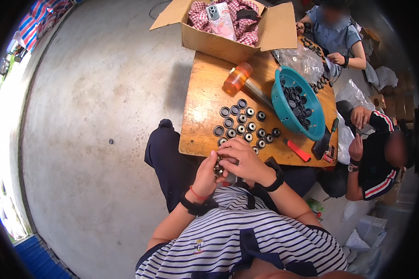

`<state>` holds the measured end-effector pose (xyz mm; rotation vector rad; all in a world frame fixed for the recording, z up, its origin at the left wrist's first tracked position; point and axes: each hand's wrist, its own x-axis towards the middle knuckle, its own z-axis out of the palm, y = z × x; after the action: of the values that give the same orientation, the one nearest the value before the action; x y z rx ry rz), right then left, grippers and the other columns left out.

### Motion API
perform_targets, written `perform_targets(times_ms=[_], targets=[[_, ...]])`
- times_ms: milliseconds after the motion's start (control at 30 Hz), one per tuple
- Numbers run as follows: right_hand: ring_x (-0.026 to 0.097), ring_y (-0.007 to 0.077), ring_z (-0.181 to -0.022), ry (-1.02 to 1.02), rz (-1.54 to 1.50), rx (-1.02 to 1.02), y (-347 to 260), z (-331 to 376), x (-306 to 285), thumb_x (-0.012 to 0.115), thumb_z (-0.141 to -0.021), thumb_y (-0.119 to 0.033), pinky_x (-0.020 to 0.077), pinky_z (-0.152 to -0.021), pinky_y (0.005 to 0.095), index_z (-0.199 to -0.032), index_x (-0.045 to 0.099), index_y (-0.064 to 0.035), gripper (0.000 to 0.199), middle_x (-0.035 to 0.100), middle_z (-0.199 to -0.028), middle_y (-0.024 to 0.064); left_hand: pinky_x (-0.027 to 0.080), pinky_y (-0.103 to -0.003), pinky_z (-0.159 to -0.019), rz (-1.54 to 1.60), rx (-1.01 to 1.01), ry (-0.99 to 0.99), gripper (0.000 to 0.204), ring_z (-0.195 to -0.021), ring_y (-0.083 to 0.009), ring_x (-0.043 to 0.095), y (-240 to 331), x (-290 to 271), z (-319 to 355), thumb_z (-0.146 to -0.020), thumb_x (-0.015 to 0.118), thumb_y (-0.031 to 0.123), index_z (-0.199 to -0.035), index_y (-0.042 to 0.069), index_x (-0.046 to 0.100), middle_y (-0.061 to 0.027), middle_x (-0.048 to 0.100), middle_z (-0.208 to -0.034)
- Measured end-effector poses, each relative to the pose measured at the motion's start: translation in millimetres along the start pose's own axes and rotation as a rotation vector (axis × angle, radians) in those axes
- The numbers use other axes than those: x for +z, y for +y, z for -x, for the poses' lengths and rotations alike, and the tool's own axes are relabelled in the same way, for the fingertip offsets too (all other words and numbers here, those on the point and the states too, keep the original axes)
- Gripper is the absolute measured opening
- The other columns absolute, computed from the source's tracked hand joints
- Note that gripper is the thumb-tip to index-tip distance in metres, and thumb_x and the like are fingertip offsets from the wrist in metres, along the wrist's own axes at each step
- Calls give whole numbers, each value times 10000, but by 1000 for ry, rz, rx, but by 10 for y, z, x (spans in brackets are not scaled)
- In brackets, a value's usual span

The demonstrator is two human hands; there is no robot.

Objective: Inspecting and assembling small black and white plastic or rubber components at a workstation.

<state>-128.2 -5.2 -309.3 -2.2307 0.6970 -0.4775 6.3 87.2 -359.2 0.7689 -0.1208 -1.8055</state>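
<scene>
Small metal parts [218,168] — prob. best kept cupped & steady, worked one at a time so none drop. They sit btwn L palm & fingers: L hand [205,176] curled round them, R hand [246,161] bent over top — its hold unclear. Beyond: black round parts w/ metal centres [241,129] on wooden table [198,116].

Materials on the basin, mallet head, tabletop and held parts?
Teal basin: probably plastic, satin; even colour throughout.
Orange mallet head: likely plastic or resin; glossy, translucent.
Tabletop: wood, seemingly varnished; grain and glare show.
Held parts: probably metal, shiny glints; mostly hidden, so unsure.
</scene>
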Motion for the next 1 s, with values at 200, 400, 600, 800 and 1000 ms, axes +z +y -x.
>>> perform_targets(times_ms=[200,400,600,800,1000], targets=[[581,284,-909,158,87,242,260,-298,46,672,-785,-132,467,-807,373,-977,644,-28,220,616,-959,101,350,-188,-472,28,-8,37,321,-689,-83,514,49,-3,-51,-1006,405,238,-1181,-3,523,-81,591,-1011],[585,317,-927,94,386,109,315,-484,143,680,-780,-110,479,-794,400,-980,635,-35,217,604,-942,115,435,-238,-615,161,-72,-29,359,-805,-134,550,53,-220,-49,-875,443,-25,-1231,-17,484,-108,554,-1154],[566,322,-924,34,445,109,344,-489,160,682,-766,-102,458,-809,408,-973,626,-41,223,575,-944,116,479,-370,-955,273,-61,-59,387,-1105,-252,565,89,-214,-60,-850,404,-73,-1229,-34,476,-158,534,-1220],[546,268,-900,128,411,35,268,-463,87,661,-769,-135,427,-787,374,-951,643,-62,197,573,-908,81,393,-419,-1072,327,39,-80,361,-1246,-299,492,141,-153,-47,-914,394,28,-1264,-35,461,-186,499,-1301],[554,239,-912,-31,195,-124,5,-77,-28,721,-745,-165,418,-806,358,-1028,666,-74,303,617,-966,45,434,-367,-988,367,72,-56,348,-1144,-224,539,45,-146,-120,-999,391,205,-1262,-6,476,-139,555,-1222]])
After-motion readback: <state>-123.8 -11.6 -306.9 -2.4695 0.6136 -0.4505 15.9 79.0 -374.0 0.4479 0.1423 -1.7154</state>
